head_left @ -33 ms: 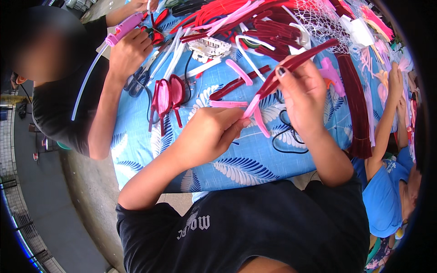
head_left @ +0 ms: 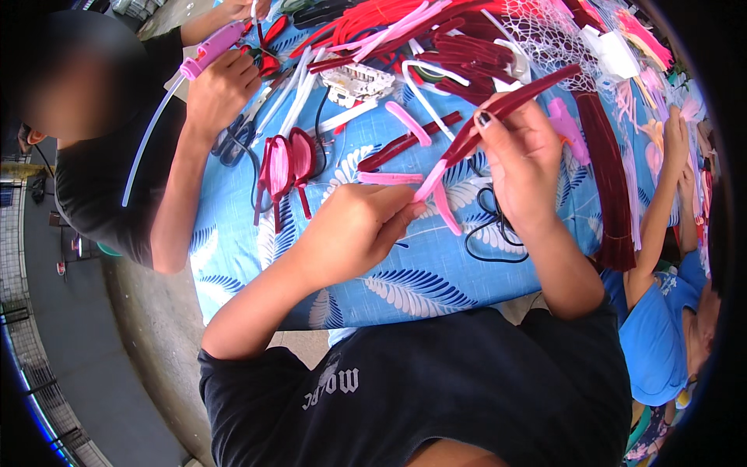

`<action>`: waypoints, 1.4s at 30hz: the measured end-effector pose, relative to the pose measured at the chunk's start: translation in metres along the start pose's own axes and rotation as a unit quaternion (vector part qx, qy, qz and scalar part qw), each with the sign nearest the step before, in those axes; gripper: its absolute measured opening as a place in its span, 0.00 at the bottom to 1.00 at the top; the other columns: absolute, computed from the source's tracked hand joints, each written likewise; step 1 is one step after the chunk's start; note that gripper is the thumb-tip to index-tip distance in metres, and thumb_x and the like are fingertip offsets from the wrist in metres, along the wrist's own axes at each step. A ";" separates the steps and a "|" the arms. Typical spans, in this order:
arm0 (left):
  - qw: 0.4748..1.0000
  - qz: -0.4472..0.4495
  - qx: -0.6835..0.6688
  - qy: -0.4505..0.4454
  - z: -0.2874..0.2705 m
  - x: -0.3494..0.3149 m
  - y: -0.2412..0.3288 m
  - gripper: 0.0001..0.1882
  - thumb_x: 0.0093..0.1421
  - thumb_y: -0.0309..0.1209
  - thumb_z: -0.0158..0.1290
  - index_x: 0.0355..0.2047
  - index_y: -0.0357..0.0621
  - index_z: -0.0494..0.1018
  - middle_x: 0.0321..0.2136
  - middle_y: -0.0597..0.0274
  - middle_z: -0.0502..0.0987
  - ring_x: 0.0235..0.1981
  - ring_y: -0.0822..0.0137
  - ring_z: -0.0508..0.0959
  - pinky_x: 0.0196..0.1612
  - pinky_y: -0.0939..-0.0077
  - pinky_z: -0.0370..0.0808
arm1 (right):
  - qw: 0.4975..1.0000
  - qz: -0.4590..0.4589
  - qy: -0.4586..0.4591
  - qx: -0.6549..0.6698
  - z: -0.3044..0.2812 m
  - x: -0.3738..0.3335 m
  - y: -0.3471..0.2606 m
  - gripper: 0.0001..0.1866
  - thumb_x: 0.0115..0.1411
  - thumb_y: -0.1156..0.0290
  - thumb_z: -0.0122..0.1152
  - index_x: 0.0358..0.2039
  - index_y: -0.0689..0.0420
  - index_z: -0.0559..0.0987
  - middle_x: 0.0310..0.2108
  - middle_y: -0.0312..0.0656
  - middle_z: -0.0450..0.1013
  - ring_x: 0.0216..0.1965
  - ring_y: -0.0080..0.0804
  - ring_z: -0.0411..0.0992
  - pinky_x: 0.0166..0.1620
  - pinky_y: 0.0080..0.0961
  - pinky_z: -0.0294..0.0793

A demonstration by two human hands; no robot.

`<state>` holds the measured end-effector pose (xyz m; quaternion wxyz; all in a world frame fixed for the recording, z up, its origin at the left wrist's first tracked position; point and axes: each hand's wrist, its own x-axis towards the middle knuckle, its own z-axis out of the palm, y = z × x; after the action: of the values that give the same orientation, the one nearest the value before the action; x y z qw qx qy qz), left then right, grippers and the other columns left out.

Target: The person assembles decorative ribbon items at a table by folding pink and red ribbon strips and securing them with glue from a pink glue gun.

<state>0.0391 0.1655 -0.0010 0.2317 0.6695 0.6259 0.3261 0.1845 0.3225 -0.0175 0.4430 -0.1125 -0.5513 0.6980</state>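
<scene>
My left hand (head_left: pixel 364 227) pinches the end of a pink fuzzy pipe cleaner (head_left: pixel 430 182) that joins dark red pipe cleaners (head_left: pixel 523 96). Higher up, my right hand (head_left: pixel 521 152) grips the dark red ones between thumb and fingers, so the strip slants up to the right. Just beyond my left hand lie short pink pieces (head_left: pixel 408 123) and dark red strips (head_left: pixel 389 153). To their left rest finished-looking petal shapes (head_left: pixel 288 167), pink inside with dark red borders and stems.
Bundles of dark red pipe cleaners (head_left: pixel 605 171), white strips (head_left: pixel 299 89) and a pink glue gun (head_left: pixel 569 128) lie on the blue leaf-patterned cloth (head_left: pixel 420 284). A black cord (head_left: pixel 490 233) loops near my right wrist. At left, a co-worker's hand (head_left: pixel 222 89) holds another pink glue gun (head_left: pixel 214 48).
My right hand has shifted very slightly to the right along with the dark red pipe cleaners. Otherwise the scene looks the same.
</scene>
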 end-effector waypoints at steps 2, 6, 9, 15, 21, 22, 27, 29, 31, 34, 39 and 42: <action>0.998 -0.009 0.058 -0.026 -0.008 -0.002 0.001 0.06 0.62 0.27 0.53 0.31 0.35 0.72 0.21 0.52 0.75 0.22 0.55 0.77 0.25 0.68 0.70 | 1.000 0.004 -0.008 0.007 0.002 0.001 -0.003 0.08 0.61 0.80 0.56 0.42 0.64 0.73 0.34 0.41 0.75 0.34 0.23 0.74 0.38 0.20 0.76; 0.998 -0.020 0.047 0.030 -0.022 -0.001 0.009 0.05 0.60 0.24 0.52 0.36 0.36 0.71 0.30 0.49 0.75 0.30 0.51 0.77 0.29 0.66 0.71 | 1.000 0.002 -0.006 0.020 -0.003 0.005 -0.003 0.08 0.61 0.80 0.56 0.41 0.65 0.73 0.34 0.41 0.74 0.33 0.25 0.74 0.36 0.22 0.76; 0.991 -0.038 0.124 0.028 -0.036 0.000 0.009 0.06 0.58 0.25 0.53 0.35 0.36 0.71 0.30 0.52 0.74 0.29 0.50 0.76 0.32 0.63 0.71 | 0.999 -0.001 0.003 0.034 -0.007 0.007 -0.003 0.08 0.60 0.80 0.56 0.41 0.65 0.73 0.34 0.41 0.74 0.33 0.25 0.74 0.35 0.22 0.75; 0.975 0.034 0.214 -0.051 -0.022 -0.011 -0.018 0.09 0.52 0.27 0.57 0.31 0.38 0.69 0.27 0.54 0.72 0.30 0.51 0.75 0.32 0.60 0.72 | 1.000 0.013 -0.015 0.014 0.001 0.003 -0.003 0.09 0.60 0.79 0.57 0.41 0.65 0.73 0.34 0.40 0.74 0.33 0.24 0.74 0.35 0.22 0.75; 0.989 -0.057 0.136 -0.008 -0.039 -0.005 -0.004 0.09 0.52 0.20 0.57 0.32 0.37 0.70 0.26 0.60 0.71 0.27 0.66 0.76 0.29 0.72 0.71 | 0.999 0.038 -0.032 -0.001 -0.002 -0.001 -0.001 0.11 0.60 0.80 0.56 0.44 0.64 0.72 0.36 0.40 0.72 0.36 0.24 0.72 0.39 0.23 0.74; 0.993 -0.081 0.089 0.004 -0.045 -0.003 -0.003 0.08 0.52 0.19 0.57 0.32 0.37 0.70 0.25 0.61 0.72 0.26 0.70 0.76 0.28 0.75 0.71 | 0.998 0.045 -0.036 -0.010 -0.003 -0.001 -0.002 0.12 0.60 0.81 0.55 0.46 0.64 0.71 0.38 0.40 0.72 0.37 0.24 0.71 0.41 0.23 0.73; 0.945 -0.072 -0.286 0.140 -0.043 -0.006 0.006 0.08 0.56 0.16 0.56 0.35 0.35 0.71 0.29 0.65 0.75 0.30 0.79 0.75 0.27 0.84 0.73 | 0.996 0.064 -0.063 -0.022 0.002 -0.006 0.000 0.11 0.60 0.79 0.57 0.44 0.64 0.71 0.36 0.41 0.72 0.35 0.23 0.71 0.40 0.21 0.73; 0.906 -0.060 -0.382 0.170 -0.037 -0.003 0.014 0.10 0.56 0.15 0.56 0.38 0.35 0.72 0.30 0.65 0.75 0.30 0.76 0.75 0.28 0.84 0.74 | 0.994 0.064 -0.084 -0.033 0.006 -0.010 0.001 0.10 0.60 0.78 0.57 0.42 0.64 0.71 0.35 0.41 0.72 0.35 0.23 0.72 0.39 0.21 0.73; 0.906 -0.043 -0.383 0.174 -0.028 -0.005 0.007 0.15 0.54 0.14 0.56 0.42 0.35 0.71 0.31 0.63 0.75 0.30 0.76 0.76 0.29 0.84 0.75 | 0.990 0.072 -0.113 -0.039 0.011 -0.014 -0.001 0.09 0.60 0.78 0.57 0.41 0.64 0.71 0.34 0.41 0.71 0.35 0.23 0.72 0.39 0.21 0.73; 0.905 -0.005 -0.390 0.173 -0.019 -0.005 0.002 0.15 0.54 0.13 0.56 0.42 0.36 0.71 0.33 0.63 0.74 0.31 0.77 0.76 0.29 0.84 0.75 | 0.992 0.045 -0.117 -0.020 0.012 -0.018 0.003 0.12 0.59 0.81 0.57 0.43 0.66 0.70 0.34 0.40 0.73 0.35 0.23 0.75 0.37 0.22 0.78; 0.893 -0.018 -0.411 0.182 -0.004 -0.001 0.007 0.14 0.55 0.14 0.57 0.42 0.36 0.72 0.33 0.66 0.74 0.30 0.81 0.75 0.29 0.87 0.72 | 0.992 0.044 -0.118 -0.015 0.011 -0.018 0.005 0.12 0.59 0.82 0.57 0.43 0.67 0.70 0.34 0.41 0.74 0.35 0.22 0.74 0.38 0.21 0.77; 0.912 -0.011 -0.361 0.193 0.002 -0.001 0.002 0.14 0.55 0.15 0.58 0.41 0.37 0.73 0.31 0.68 0.75 0.28 0.84 0.74 0.28 0.90 0.70 | 0.992 0.039 -0.119 -0.011 0.011 -0.018 0.005 0.12 0.59 0.82 0.57 0.43 0.67 0.70 0.34 0.41 0.74 0.36 0.22 0.74 0.38 0.21 0.77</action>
<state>0.0423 0.1641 -0.0013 0.3363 0.4573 0.5054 0.6499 0.1854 0.3014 -0.0233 0.3455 -0.0554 -0.6029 0.7170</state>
